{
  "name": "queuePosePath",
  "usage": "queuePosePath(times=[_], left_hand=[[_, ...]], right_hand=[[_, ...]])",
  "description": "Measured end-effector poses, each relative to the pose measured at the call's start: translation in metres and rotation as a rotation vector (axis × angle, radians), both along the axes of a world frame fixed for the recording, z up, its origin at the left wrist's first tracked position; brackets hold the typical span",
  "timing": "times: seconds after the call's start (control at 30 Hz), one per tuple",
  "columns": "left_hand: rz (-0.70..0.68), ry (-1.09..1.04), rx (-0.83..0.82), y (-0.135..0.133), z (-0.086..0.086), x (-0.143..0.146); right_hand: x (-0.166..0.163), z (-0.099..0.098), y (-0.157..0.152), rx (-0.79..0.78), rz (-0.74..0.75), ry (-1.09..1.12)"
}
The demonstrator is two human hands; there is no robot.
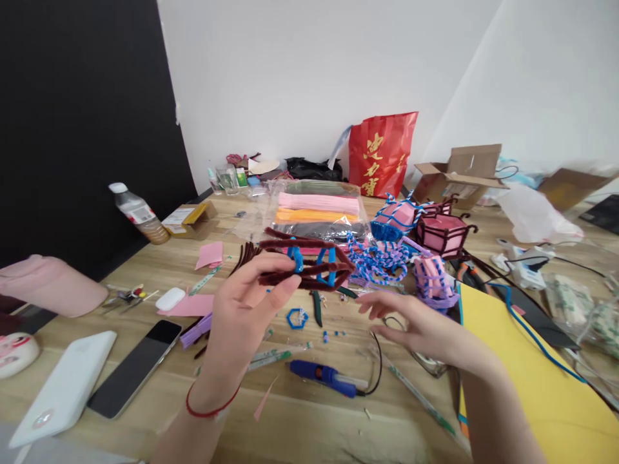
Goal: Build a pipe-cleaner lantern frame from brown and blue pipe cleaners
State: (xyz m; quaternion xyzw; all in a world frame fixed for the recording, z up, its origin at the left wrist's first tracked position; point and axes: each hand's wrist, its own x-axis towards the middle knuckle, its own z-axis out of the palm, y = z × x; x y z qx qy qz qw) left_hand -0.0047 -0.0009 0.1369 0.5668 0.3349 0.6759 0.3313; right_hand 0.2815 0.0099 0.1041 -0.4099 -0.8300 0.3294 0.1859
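Observation:
My left hand [251, 293] is raised above the wooden table [309, 412] and pinches a lantern-shaped frame [309, 263] made of dark brown and blue pipe cleaners. A red string circles that wrist. My right hand [416, 325] hovers low over the table to the right of the frame, fingers spread and holding nothing. Below the frame lie a small blue hexagon of pipe cleaner [296, 318] and a blue glue gun [322, 374].
Packs of pink, orange and dark pipe cleaners [316, 212] lie behind, beside finished pink lanterns [442, 233]. A yellow sheet [536, 380] covers the right. A phone [135, 366], a white power bank [65, 386] and a bottle [140, 216] sit left. A red bag [382, 154] stands by the wall.

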Motion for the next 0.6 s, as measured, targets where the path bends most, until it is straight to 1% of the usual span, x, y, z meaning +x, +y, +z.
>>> queuePosePath(times=[0.07,0.1,0.17,0.2,0.27,0.37,0.5,0.6], left_hand=[[0.001,0.034,0.024,-0.003,0.003,0.004],[0.006,0.055,0.029,-0.004,0.004,0.005],[0.01,0.096,0.026,-0.007,0.005,0.009],[0.011,0.111,0.019,-0.008,0.006,0.01],[0.016,0.13,0.0,-0.009,0.007,0.012],[0.02,0.155,-0.019,-0.009,0.007,0.015],[0.005,0.183,-0.016,-0.006,0.006,0.017],[-0.04,0.171,-0.017,-0.003,0.003,0.018]], right_hand=[[-0.012,0.024,-0.012,0.295,-0.155,0.146],[-0.023,0.033,-0.018,0.488,-0.207,0.247],[-0.048,0.044,-0.029,0.796,-0.241,0.34],[-0.06,0.046,-0.032,0.888,-0.269,0.341],[-0.08,0.044,-0.033,0.987,-0.347,0.332],[-0.097,0.038,-0.027,1.029,-0.382,0.376],[-0.102,0.032,-0.018,1.052,-0.36,0.448],[-0.1,0.031,-0.017,1.041,-0.349,0.458]])
